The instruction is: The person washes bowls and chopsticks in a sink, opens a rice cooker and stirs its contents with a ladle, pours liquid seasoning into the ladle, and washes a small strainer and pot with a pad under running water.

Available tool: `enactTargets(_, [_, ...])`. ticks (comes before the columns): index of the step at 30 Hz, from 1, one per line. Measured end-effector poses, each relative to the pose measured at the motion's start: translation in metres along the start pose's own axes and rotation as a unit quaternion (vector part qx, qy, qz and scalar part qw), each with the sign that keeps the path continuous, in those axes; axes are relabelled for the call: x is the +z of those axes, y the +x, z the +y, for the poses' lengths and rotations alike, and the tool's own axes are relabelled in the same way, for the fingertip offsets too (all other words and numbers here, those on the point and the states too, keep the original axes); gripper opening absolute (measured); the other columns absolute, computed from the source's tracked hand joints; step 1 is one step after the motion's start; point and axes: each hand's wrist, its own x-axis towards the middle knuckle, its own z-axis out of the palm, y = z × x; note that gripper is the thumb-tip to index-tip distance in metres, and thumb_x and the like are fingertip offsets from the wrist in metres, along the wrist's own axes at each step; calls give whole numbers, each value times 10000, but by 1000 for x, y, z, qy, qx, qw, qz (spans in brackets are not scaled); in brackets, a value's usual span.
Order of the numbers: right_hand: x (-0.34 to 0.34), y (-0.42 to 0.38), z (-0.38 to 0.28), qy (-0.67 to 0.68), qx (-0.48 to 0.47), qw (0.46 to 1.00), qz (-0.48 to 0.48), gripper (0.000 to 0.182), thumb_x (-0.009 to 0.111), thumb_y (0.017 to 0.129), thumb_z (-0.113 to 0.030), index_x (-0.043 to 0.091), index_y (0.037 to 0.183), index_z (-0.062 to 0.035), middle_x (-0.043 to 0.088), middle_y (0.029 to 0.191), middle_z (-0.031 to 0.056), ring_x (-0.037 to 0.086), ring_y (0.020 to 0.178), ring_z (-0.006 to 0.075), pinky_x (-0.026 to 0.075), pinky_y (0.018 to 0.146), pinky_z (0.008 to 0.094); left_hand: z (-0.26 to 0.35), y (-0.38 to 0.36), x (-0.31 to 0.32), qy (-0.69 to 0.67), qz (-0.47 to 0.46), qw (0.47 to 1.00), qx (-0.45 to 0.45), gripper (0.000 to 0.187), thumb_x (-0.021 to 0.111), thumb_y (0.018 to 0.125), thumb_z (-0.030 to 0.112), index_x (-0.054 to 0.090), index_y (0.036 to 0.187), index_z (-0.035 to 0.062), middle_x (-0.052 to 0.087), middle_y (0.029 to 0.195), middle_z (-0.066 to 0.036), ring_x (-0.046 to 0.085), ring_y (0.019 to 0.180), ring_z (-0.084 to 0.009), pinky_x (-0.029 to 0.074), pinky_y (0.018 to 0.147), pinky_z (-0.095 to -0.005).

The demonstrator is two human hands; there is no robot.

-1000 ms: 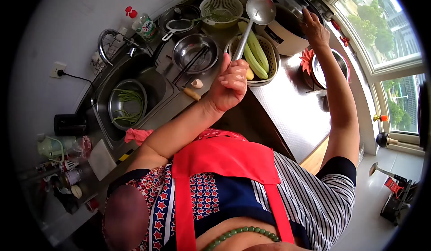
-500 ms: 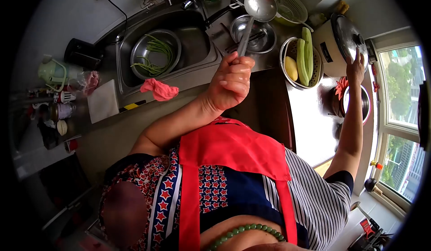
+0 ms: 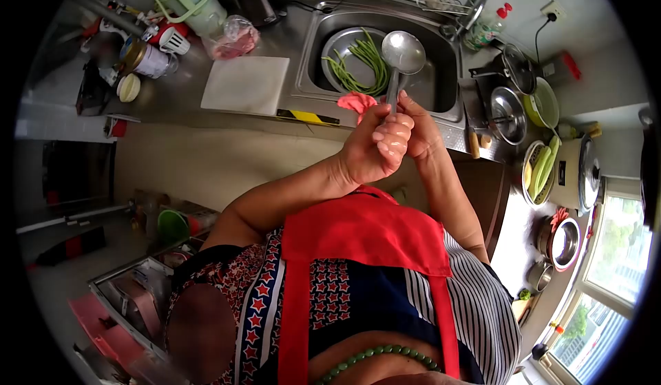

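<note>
A metal ladle (image 3: 404, 52) rises from my hands, its round bowl over the sink area. My left hand (image 3: 377, 144) is closed around its handle, with the knuckles looking wet. Close against it, my right hand (image 3: 424, 136) has its fingers at the handle just below the bowl; most of them are hidden behind the left. Beyond the hands, green beans (image 3: 368, 65) lie in a metal basin (image 3: 335, 46) inside the sink (image 3: 311, 65). A pink cloth (image 3: 356, 102) hangs at the sink's front edge, behind my left hand.
Left of the sink are a white board (image 3: 246, 85), a bag of meat (image 3: 234, 37) and a green thermos (image 3: 186, 3). To the right are a metal bowl (image 3: 508, 102), a basket of gourds (image 3: 529, 185), a cooker (image 3: 568, 171) and a pot (image 3: 547, 240).
My view has turned left toward the sink. My right hand has left the cooker's lid and come to the ladle handle beside my left hand, which still holds the ladle.
</note>
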Motion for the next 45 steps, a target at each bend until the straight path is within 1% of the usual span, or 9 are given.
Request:
enactTargets(6, [101, 66, 71, -140, -24, 990, 12, 211, 554, 863, -201, 572, 886, 8, 493, 653, 14, 452, 569, 84, 441, 544, 220, 10, -110, 63, 186, 63, 977, 89, 279, 474, 882, 368, 443, 860, 92, 488, 628, -9, 548, 577, -165, 486, 590, -324])
enactTargets(9, [140, 87, 86, -173, 65, 977, -107, 183, 564, 856, -185, 569, 870, -2, 489, 644, 21, 439, 529, 83, 436, 537, 220, 13, -154, 90, 305, 99, 935, 153, 342, 476, 877, 420, 465, 920, 81, 512, 670, -33, 555, 604, -186, 485, 590, -332])
enactTargets(10, [153, 97, 99, -196, 50, 977, -63, 143, 565, 848, -158, 563, 859, -15, 484, 623, 15, 418, 487, 78, 419, 506, 209, 16, -168, 98, 322, 120, 919, 191, 448, 456, 869, 505, 474, 978, 71, 505, 726, -41, 532, 607, -184, 478, 581, -303])
enactTargets(13, [178, 135, 124, -262, 80, 955, -113, 116, 563, 841, -143, 554, 838, -28, 478, 597, 0, 412, 472, 75, 395, 478, 202, 29, -206, 124, 301, 161, 890, 300, 518, 425, 856, 568, 474, 992, 71, 483, 765, -30, 489, 602, -158, 467, 579, -277])
enactTargets(17, [208, 197, 166, -312, 126, 934, -119, 99, 575, 822, -154, 546, 884, -83, 496, 604, -34, 450, 481, 52, 377, 458, 178, 49, -250, 149, 380, 264, 746, 479, 432, 400, 908, 476, 471, 989, 58, 462, 792, -18, 447, 622, -94, 439, 499, -194])
enactTargets(26, [306, 302, 272, -360, 301, 848, -246, 124, 583, 822, -219, 565, 837, -97, 468, 622, -51, 442, 540, 43, 344, 485, 192, 71, -354, 213, 258, 258, 593, 718, 230, 445, 929, 282, 482, 989, 63, 490, 780, -27, 450, 585, -75, 417, 463, -164])
enactTargets(30, [358, 332, 341, -386, 320, 827, -253, 260, 564, 850, -228, 588, 1023, -35, 426, 594, -54, 384, 482, 52, 368, 450, 191, 73, -424, 242, 243, 210, 556, 766, 193, 464, 919, 254, 484, 968, 68, 499, 785, -40, 476, 595, -85, 445, 478, -174])
enactTargets(33, [392, 361, 403, -414, 324, 800, -290, 175, 591, 835, -292, 567, 816, -120, 456, 627, -58, 431, 534, 47, 330, 464, 194, 79, -495, 260, 249, 189, 540, 781, 179, 465, 917, 231, 486, 959, 58, 503, 787, -48, 478, 591, -91, 451, 483, -178])
enactTargets(45, [540, 452, 631, -456, 290, 759, -363, 327, 513, 869, -391, 579, 759, -90, 529, 691, -32, 397, 542, 58, 285, 438, 191, 71, -765, 377, 357, 273, 438, 779, 165, 456, 885, 213, 463, 912, 51, 550, 718, -72, 533, 566, -148, 472, 471, -247])
